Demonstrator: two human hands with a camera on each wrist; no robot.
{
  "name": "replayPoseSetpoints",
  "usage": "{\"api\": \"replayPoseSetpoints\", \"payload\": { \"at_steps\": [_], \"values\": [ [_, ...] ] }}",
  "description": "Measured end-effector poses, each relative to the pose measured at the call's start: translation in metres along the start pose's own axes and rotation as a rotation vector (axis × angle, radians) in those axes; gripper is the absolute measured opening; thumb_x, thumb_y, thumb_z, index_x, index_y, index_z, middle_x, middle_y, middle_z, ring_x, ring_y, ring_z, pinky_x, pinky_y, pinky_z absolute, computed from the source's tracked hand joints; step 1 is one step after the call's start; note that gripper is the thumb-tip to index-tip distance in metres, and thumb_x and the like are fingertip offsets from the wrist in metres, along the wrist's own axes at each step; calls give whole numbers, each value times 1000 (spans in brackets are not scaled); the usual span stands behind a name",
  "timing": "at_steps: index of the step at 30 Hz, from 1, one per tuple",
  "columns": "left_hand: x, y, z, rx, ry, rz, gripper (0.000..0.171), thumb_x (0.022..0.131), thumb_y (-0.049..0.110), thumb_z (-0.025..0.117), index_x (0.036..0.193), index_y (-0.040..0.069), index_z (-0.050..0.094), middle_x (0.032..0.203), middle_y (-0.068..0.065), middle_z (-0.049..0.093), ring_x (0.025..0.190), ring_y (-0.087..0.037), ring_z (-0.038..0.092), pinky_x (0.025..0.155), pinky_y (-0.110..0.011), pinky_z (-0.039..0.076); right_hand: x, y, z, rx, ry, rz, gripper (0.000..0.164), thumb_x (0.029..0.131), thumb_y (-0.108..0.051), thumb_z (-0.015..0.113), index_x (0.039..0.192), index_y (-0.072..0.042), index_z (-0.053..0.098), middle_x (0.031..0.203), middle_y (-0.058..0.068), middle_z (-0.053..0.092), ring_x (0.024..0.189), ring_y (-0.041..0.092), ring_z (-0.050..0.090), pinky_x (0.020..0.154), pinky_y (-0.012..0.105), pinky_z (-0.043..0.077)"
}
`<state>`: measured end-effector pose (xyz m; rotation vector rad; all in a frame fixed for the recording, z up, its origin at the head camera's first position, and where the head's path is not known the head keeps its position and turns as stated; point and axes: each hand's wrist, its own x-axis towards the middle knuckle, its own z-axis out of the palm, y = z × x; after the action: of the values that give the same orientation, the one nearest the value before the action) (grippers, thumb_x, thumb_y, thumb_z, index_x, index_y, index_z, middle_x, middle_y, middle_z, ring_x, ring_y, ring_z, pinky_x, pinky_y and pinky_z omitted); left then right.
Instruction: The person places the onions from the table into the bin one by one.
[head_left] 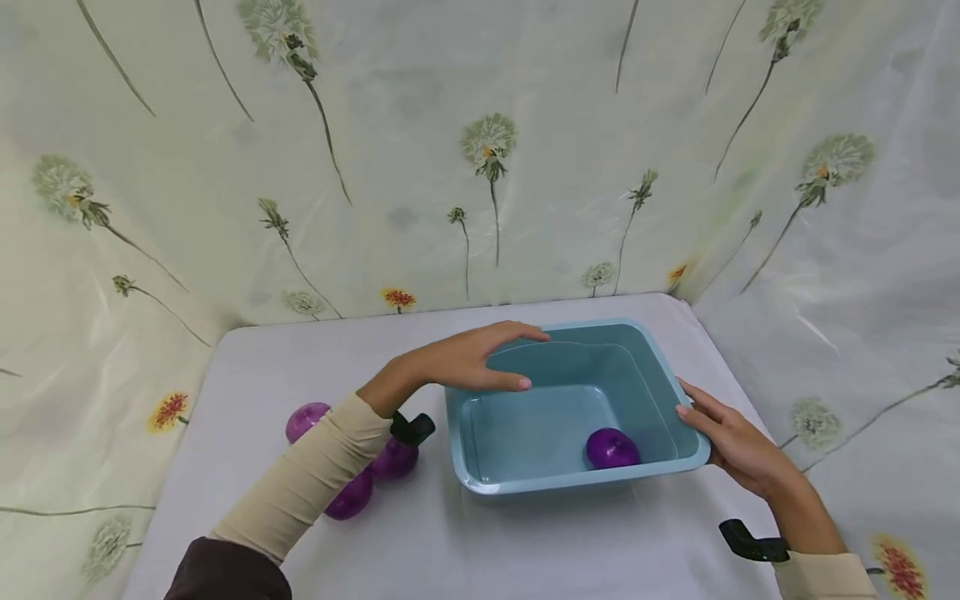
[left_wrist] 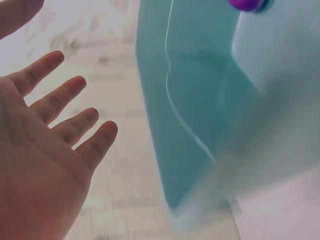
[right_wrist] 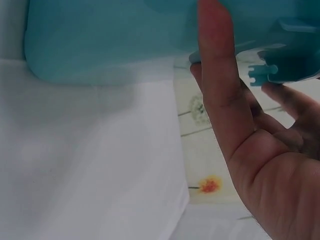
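The fingers of the left hand [head_left: 472,360] are spread apart and hold nothing, over the left side of the basin [head_left: 528,429]. The right hand [head_left: 738,442] grips the basin's right end, thumb on the rim. A purple ball [head_left: 612,448] lies inside, in the near right corner. Three purple balls [head_left: 349,498], partly hidden by the left forearm [head_left: 307,479], rest on the white table [head_left: 540,550].

beige sleeves [head_left: 311,475], dark brown fabric [head_left: 228,572] at the left elbow, black wrist-worn devices [head_left: 752,546]
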<state>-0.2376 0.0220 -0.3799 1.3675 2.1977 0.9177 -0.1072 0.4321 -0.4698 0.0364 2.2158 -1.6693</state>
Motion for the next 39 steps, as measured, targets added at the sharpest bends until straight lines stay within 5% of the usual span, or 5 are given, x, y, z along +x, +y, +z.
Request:
{"api": "replayPoseSetpoints", "payload": {
  "at_steps": [7,14,21,27,39],
  "values": [
    [-81,-27,1,-97,202,-136,64,96,39,66,152,27,39,157,8,38,148,-14,32,119,-49,32,6,-2,1,-23,-8,6,65,109,-35,40,162,-27,5,153,31,25,110,30,62,80,45,59],
    [-137,-52,33,-207,336,-191,64,95,30,68,152,19,40,157,2,41,148,-21,34,120,-50,30,6,1,1,6,-37,12,62,109,-32,40,162,-31,8,126,-17,51,104,19,68,81,42,60],
    [-191,-69,57,-277,469,-314,63,95,31,69,150,24,42,157,-1,41,149,-29,33,116,-63,27,9,2,0,42,-59,-6,61,109,-28,39,162,-31,8,122,-17,54,99,18,71,78,40,61],
    [-224,-85,80,-297,532,-361,67,91,27,74,150,15,43,157,-9,40,146,-41,36,116,-62,30,10,0,0,47,-73,-18,60,110,-27,38,162,-31,8,122,-18,54,99,16,70,78,39,61],
    [-267,-117,122,-311,603,-462,65,88,24,77,145,8,49,155,-16,42,144,-39,36,111,-61,38,9,1,1,110,-90,-33,60,110,-24,36,161,-32,7,124,-20,54,101,14,69,77,37,61]
  ]
}}
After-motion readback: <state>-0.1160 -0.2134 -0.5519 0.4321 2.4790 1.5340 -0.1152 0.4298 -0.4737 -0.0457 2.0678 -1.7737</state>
